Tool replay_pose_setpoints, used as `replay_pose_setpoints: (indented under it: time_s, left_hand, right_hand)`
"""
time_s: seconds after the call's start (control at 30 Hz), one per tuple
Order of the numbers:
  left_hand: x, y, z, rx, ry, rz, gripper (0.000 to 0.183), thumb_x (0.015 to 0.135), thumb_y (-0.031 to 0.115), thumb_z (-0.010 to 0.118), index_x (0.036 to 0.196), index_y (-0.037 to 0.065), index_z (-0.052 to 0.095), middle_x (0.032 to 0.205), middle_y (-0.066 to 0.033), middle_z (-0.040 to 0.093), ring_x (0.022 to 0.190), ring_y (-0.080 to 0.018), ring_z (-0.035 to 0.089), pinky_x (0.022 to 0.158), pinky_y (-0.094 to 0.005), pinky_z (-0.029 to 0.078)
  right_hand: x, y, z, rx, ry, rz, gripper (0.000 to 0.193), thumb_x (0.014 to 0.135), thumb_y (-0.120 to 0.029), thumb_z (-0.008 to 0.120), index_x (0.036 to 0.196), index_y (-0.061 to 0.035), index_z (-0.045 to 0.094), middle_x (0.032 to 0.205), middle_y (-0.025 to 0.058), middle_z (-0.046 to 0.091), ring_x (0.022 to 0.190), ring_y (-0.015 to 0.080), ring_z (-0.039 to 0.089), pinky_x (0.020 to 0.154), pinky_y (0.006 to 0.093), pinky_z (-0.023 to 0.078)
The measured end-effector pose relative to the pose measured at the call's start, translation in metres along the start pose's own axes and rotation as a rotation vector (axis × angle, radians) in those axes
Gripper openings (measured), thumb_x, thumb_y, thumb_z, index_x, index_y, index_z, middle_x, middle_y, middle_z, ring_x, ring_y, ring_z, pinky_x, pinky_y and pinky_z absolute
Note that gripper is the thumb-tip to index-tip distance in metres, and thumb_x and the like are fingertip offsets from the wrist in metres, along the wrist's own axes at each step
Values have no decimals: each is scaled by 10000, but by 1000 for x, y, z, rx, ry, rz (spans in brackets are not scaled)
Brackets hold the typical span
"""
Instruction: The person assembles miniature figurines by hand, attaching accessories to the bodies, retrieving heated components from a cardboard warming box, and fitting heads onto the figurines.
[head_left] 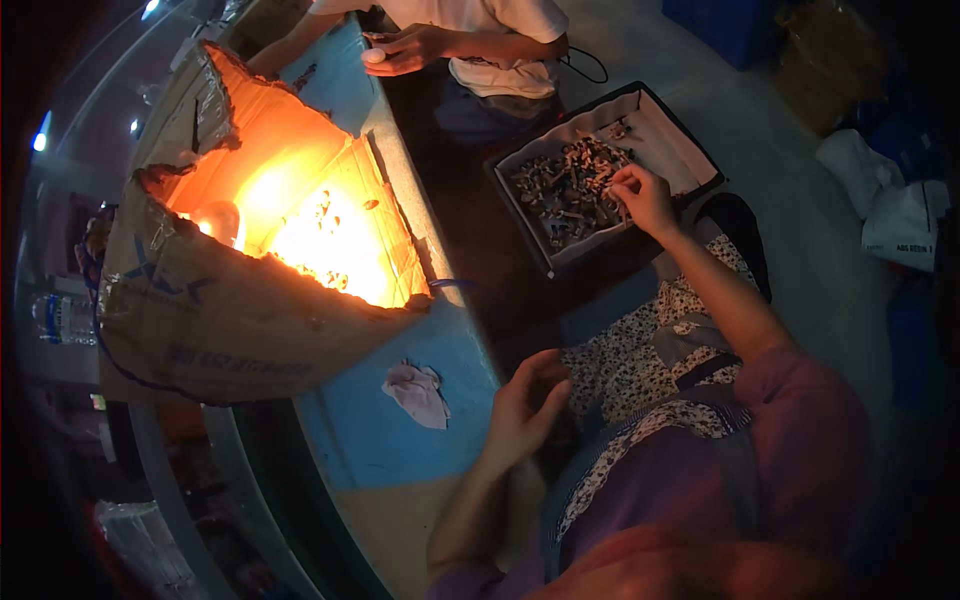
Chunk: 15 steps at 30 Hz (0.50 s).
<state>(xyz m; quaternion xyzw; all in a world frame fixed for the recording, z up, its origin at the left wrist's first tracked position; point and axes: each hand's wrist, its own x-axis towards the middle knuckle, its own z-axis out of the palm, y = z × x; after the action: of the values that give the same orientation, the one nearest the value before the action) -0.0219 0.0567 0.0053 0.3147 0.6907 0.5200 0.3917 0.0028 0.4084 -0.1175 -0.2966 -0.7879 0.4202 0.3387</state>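
A: Where is the right hand (645, 198), and what is in it?

B: It reaches out over the tray (668, 128), with the thumb and fingertips pinched together on one of the small pieces (565, 190) at the right edge of the heap. The piece itself is too small to make out, so whether it is lifted or only touched cannot be told.

A: And the left hand (525, 405)?

B: It hovers near the edge of the blue table (370, 440), loosely curled, fingers bent toward the thumb. It seems empty, but that cannot be told for certain. It is well apart from the tray.

A: Counts?

B: One tray, rectangular, dark-rimmed with a pale lining; its pieces are many, short and irregular, grey and tan. One torn cardboard box (230, 290), brown and ragged-edged, brightly lit inside, with more small pieces on its floor. One crumpled pale cloth (418, 392) on the table, between box and left hand. One clear plastic bottle (62, 318) at far left.

A: Anyone else?

B: A second person's hands (405, 50) at the table's far end, holding a small pale object.
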Motion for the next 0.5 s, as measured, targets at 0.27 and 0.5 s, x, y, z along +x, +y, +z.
replay_pose_setpoints:
  time_s: [0.27,0.5]
  left_hand:
    - [-1,5,2,181,2,18,472,884,111,638,1301,28,433,1075,-133,642,974,-191,632,812,-297,513]
    - [-5,0,2,169,2,65,354,874,96,643,1189,33,493,1000,-134,646,907,-198,644,745,-298,520]
  right_hand:
    - [19,91,45,-109,64,119,178,758,-62,714,899,-49,606,757,83,658,706,224,639,647,347,489]
    - [-22,67,67,-25,-61,13,135,787,-61,692,846,-33,574,679,75,605,612,184,599,573,315,465]
